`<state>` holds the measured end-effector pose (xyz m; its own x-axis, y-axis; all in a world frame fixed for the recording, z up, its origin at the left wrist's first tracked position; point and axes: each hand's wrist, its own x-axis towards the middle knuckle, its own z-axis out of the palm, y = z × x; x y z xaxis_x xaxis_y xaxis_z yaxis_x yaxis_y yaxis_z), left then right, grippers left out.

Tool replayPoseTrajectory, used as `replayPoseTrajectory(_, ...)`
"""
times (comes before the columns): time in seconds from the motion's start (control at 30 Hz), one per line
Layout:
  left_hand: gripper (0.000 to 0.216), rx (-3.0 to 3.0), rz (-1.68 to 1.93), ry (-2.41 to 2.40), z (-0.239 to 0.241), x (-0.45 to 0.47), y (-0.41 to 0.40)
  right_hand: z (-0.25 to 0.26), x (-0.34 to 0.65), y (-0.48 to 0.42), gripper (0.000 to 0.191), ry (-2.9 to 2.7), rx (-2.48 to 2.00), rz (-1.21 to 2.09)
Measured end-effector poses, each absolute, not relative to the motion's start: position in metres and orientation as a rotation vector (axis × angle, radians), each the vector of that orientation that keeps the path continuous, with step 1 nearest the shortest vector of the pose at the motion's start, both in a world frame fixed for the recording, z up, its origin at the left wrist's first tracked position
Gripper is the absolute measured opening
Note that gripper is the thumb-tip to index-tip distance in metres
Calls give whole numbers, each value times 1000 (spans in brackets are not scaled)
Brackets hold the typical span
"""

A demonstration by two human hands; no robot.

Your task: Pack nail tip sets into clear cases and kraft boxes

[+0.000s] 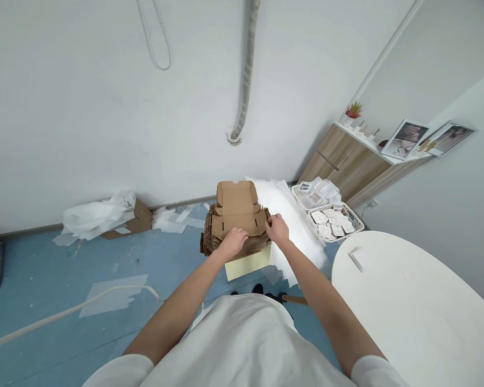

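Observation:
A flat, unfolded cardboard mailer box lies on top of a stack of similar brown cardboard blanks, its lid flap pointing away from me. My left hand is at the near edge of the top blank, fingers curled over it, thumb side toward the middle. At the blank's right side, my right hand pinches the edge flap with bent fingers. Beneath the stack's front a pale yellow sheet sticks out. The undersides of my fingertips are hidden.
White paper sheets spread right of the stack. Beyond stand white baskets holding small packets, near a wood-fronted cabinet. A round white table is at my right. Leftward lie a carton with white wrapping and a pale hose.

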<state>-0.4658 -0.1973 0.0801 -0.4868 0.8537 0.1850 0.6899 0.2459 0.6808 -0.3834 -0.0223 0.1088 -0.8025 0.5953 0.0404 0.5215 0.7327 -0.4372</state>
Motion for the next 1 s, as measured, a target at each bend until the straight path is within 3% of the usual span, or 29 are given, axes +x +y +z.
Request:
replayPoseTrajectory(0.17, 25, 1504, 1072, 2403, 87, -467, -195, 123, -376, -26, 35, -2414, -819, 896)
replayPoseTrajectory(0.27, 25, 1521, 1071, 2446, 90, -467, -197, 132, -364, -43, 41, -2468, -609, 723)
replayPoseTrajectory(0.37, 25, 1566, 1082, 2431, 93, -466, -200, 133, -350, -60, 31, -2739, -378, 560)
replayPoseTrajectory(0.47, 27, 1579, 1127, 2414, 95, -466, -203, 125, -339, -64, 31, -2843, -517, 492)
replayPoseTrajectory(0.7, 26, 1393, 1445, 2447, 101, -463, -210, 136, -334, -45, 73, -2711, -849, 709)
replayPoseTrajectory(0.8, 25, 1449, 1539, 2431, 99, -460, -210, 160, -344, -49, 78, -2588, -770, 711)
replayPoseTrajectory(0.93, 23, 1556, 1598, 2419, 93, -454, -208, 183, -367, -56, 80, -2538, -645, 967)
replayPoseTrajectory(1.0, 22, 1588, 1603, 2416, 90, -453, -207, 184, -377, -56, 71, -2535, -671, 1100)
